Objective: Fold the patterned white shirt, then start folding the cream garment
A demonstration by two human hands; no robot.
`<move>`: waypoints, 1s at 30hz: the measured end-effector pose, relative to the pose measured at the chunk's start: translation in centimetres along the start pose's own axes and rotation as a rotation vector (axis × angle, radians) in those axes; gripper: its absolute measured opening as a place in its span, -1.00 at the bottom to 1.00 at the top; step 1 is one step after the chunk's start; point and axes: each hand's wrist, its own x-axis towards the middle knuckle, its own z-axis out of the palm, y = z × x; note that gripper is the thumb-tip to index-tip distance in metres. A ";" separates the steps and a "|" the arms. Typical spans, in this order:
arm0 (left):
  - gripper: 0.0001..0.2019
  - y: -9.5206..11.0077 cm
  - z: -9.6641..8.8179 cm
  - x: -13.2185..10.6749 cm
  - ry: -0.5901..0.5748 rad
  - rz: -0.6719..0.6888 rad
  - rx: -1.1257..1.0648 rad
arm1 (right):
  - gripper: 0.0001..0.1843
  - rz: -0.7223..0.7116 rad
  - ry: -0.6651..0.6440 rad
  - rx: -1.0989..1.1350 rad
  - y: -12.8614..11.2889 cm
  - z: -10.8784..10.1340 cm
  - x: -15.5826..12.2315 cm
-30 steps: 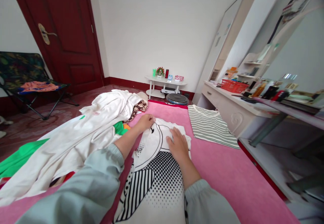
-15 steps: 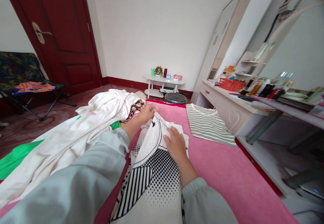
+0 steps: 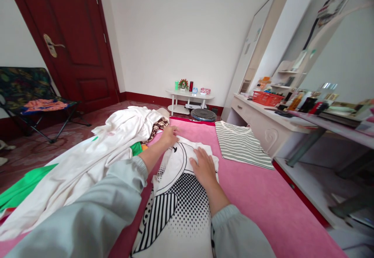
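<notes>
A white shirt (image 3: 187, 207) with black dots, stripes and curved lines lies folded lengthwise on the pink bed cover (image 3: 248, 203) in front of me. At its far left corner is my left hand (image 3: 169, 135), fingers loosely bent and apart from the thumb, which is against the cloth edge. My right hand (image 3: 204, 166) rests flat and open on the shirt's upper right part, fingers spread. To the right lies a green-and-white striped shirt (image 3: 244, 145), spread flat and folded.
A heap of white clothes (image 3: 117, 145) with green pieces covers the bed's left side. A dressing table (image 3: 257, 118) with a red basket (image 3: 265, 98) stands right. Beyond the bed are a low white table (image 3: 189, 94) and a round dark object (image 3: 203, 114). A folding chair (image 3: 32, 90) stands left.
My left hand has come down and slightly left, and the shirt corner it was holding up now lies flat. My right hand has stayed on the shirt. The view has shifted slightly.
</notes>
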 end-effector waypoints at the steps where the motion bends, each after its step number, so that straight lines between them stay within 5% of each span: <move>1: -0.65 0.1 -0.3 0.0 0.024 0.008 0.016 | -0.46 -0.001 -0.005 -0.002 0.0 0.0 0.0; 6: -0.80 -0.8 -2.9 -0.7 0.036 -0.033 0.053 | -0.44 -0.001 -0.017 0.000 0.1 0.1 0.1; 12: -0.89 -2.2 -5.7 -4.3 -0.195 -0.080 0.015 | -0.44 -0.003 0.002 0.005 0.2 0.3 0.1; 18: -0.94 -2.6 -5.2 -4.7 -0.316 0.015 0.002 | -0.45 0.008 -0.004 -0.001 0.1 0.3 0.1; 30: -0.78 -4.2 -4.1 -2.6 -0.170 0.157 0.194 | -0.45 0.005 0.005 0.006 0.3 0.5 0.2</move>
